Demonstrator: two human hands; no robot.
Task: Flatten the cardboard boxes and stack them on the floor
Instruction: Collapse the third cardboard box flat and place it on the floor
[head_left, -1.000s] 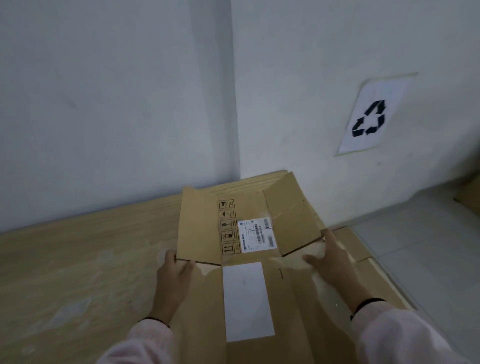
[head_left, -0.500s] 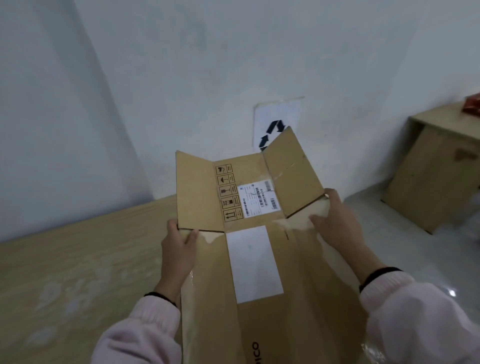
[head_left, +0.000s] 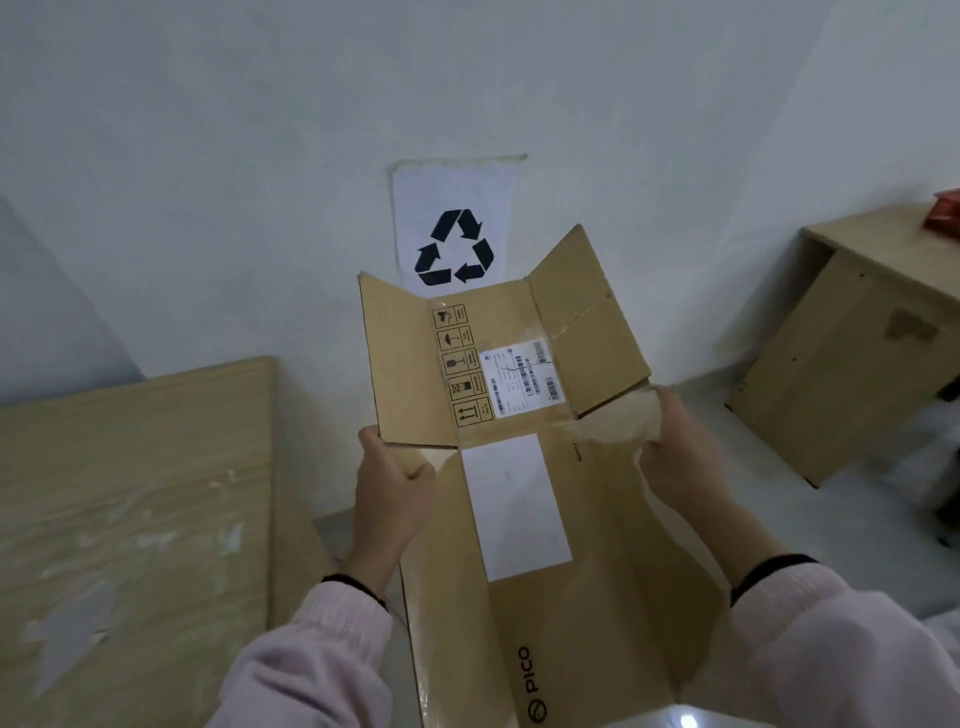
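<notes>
Pale grey-white walls (head_left: 208, 130) meet at a corner on the left. A white paper sheet with a black recycling symbol (head_left: 456, 244) is stuck to the wall. A worn light wooden desk (head_left: 130, 493) stands at left, a light wooden cabinet (head_left: 841, 364) at right on the pale tiled floor (head_left: 857, 519).

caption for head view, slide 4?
Both hands, left and right, hold a flattened box before a recycling sign.

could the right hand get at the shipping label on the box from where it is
Probably yes: the right hand grips the box edge beside the label, which faces up uncovered. It would have to let go first.
</notes>
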